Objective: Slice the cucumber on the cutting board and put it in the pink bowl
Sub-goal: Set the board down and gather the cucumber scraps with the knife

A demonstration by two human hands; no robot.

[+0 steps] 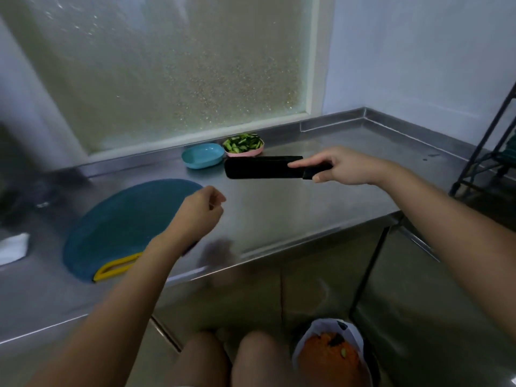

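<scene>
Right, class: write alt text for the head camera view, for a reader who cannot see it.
A person's right hand holds a black knife above a steel counter, near a pink bowl of cucumber slices. The left hand, fingers curled, hovers beside a blue cutting board.

Dim, cool daylight filters through the frosted window [173, 74] at the upper left. The steel table [279, 208] shows a dull sheen, with a soft shadow smudge just below the left hand [199, 212]. The knife [262, 167] reads as a flat black shape. The left edge is motion-blurred, and lines bow toward the borders.
</scene>
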